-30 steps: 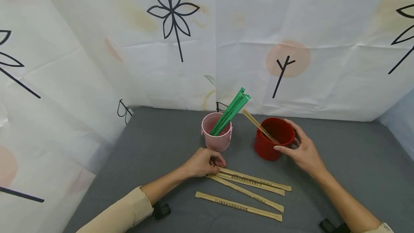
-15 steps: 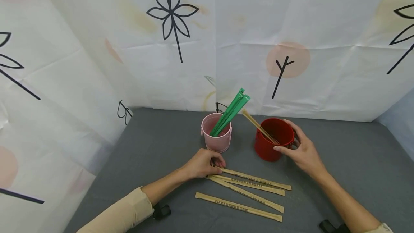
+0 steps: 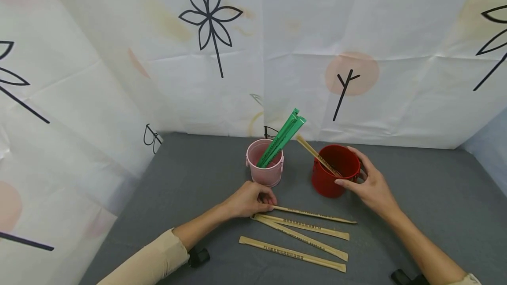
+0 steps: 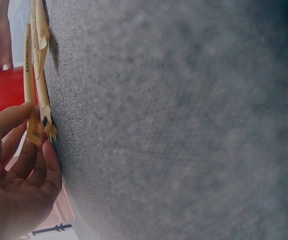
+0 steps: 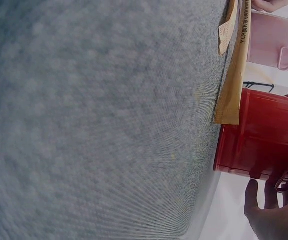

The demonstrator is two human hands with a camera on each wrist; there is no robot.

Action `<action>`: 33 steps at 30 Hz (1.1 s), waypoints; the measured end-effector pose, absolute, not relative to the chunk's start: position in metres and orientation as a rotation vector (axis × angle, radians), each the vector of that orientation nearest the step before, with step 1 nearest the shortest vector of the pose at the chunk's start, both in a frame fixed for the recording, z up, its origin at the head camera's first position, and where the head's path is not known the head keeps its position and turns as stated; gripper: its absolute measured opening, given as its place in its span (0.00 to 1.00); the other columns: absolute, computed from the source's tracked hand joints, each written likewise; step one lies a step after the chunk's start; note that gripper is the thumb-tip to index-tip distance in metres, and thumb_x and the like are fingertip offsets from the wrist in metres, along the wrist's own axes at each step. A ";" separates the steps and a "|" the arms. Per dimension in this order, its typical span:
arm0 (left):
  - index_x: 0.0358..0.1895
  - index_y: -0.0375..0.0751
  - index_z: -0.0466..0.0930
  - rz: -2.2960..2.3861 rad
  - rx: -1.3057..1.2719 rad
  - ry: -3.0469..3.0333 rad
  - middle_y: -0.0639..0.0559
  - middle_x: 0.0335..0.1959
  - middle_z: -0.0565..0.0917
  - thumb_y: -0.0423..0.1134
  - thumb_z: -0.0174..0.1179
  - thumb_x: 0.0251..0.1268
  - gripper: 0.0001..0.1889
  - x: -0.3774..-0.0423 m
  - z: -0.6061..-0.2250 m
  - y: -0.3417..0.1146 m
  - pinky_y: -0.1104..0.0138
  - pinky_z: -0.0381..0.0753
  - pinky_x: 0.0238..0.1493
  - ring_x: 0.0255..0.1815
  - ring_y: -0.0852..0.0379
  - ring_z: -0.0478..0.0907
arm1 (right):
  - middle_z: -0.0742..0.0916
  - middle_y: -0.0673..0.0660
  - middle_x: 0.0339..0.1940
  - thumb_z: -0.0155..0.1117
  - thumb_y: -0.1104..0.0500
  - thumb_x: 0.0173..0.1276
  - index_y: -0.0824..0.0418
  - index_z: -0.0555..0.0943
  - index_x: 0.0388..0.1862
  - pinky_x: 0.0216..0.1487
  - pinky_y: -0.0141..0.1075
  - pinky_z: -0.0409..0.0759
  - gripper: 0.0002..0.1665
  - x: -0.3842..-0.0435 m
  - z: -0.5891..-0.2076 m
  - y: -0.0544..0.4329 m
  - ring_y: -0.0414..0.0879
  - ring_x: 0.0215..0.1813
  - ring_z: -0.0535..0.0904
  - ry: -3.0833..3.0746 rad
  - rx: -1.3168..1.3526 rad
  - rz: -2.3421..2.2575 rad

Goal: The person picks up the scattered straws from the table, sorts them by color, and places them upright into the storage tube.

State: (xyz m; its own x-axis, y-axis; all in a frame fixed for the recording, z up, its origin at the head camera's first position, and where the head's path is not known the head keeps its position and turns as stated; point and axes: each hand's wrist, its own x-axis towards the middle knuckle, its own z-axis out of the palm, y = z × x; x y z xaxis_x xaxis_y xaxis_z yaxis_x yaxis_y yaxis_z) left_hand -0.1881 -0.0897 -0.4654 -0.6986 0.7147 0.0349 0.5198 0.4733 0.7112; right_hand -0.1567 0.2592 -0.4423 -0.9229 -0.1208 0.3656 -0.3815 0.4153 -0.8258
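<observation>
Between thumb and fingers, my left hand (image 3: 250,199) pinches the left end of a paper-wrapped straw (image 3: 313,213). In the left wrist view that wrapped straw (image 4: 28,80) stands a little off the cloth, beside others. My right hand (image 3: 374,184) holds the red bucket (image 3: 325,186) at its right side, thumb near the rim and fingers behind. One brown wrapped straw (image 3: 310,147) leans inside that bucket, its top sticking out to the left. Below the left hand lie a straw (image 3: 317,228), a second straw (image 3: 306,239) crossing it, and a separate straw (image 3: 291,253) nearest me.
A pink bucket (image 3: 266,176) stands left of the red one, just beyond my left hand, with several green wrapped straws (image 3: 282,139) leaning in it. Grey cloth (image 3: 190,179) covers the table. A white patterned sheet (image 3: 301,78) hangs behind.
The straw in my left hand has turned edge-on, and its far end has shifted up, away from the straw beneath it. My right hand and the red bucket stay in place.
</observation>
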 end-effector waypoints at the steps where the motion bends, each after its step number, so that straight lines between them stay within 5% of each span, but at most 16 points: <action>1: 0.35 0.51 0.86 1.051 1.060 2.457 0.66 0.28 0.82 0.37 0.69 0.63 0.03 -0.188 -0.465 -0.090 0.74 0.78 0.33 0.29 0.70 0.78 | 0.72 0.64 0.69 0.75 0.70 0.57 0.54 0.59 0.79 0.56 0.20 0.72 0.54 -0.157 -0.442 0.259 0.35 0.63 0.70 -2.422 0.441 1.514; 15: 0.39 0.49 0.85 1.158 1.093 2.432 0.56 0.34 0.86 0.35 0.69 0.63 0.05 -0.188 -0.451 -0.091 0.72 0.79 0.38 0.34 0.69 0.80 | 0.72 0.65 0.69 0.74 0.71 0.58 0.55 0.59 0.79 0.55 0.20 0.72 0.53 -0.154 -0.442 0.262 0.35 0.62 0.71 -2.419 0.423 1.520; 23: 0.37 0.49 0.87 1.349 1.086 2.396 0.59 0.34 0.86 0.35 0.70 0.61 0.05 -0.188 -0.444 -0.094 0.70 0.79 0.33 0.29 0.65 0.78 | 0.72 0.64 0.69 0.75 0.70 0.58 0.55 0.59 0.79 0.55 0.20 0.72 0.54 -0.154 -0.441 0.261 0.36 0.63 0.71 -2.421 0.418 1.515; 33: 0.39 0.41 0.86 1.549 1.011 2.303 0.50 0.36 0.87 0.31 0.70 0.61 0.05 -0.182 -0.430 -0.102 0.66 0.83 0.40 0.35 0.61 0.82 | 0.72 0.65 0.69 0.74 0.70 0.59 0.55 0.59 0.79 0.55 0.20 0.72 0.53 -0.156 -0.443 0.260 0.33 0.63 0.70 -2.428 0.429 1.521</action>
State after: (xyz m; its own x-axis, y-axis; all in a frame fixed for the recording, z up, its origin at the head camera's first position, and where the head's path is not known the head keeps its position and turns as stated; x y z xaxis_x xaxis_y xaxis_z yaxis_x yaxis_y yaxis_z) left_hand -0.1821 -0.1019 -0.4302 -0.7501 0.6270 0.2102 0.4311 0.2226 0.8744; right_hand -0.1562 0.2603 -0.4428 -0.9271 -0.1177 0.3558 -0.3715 0.4136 -0.8312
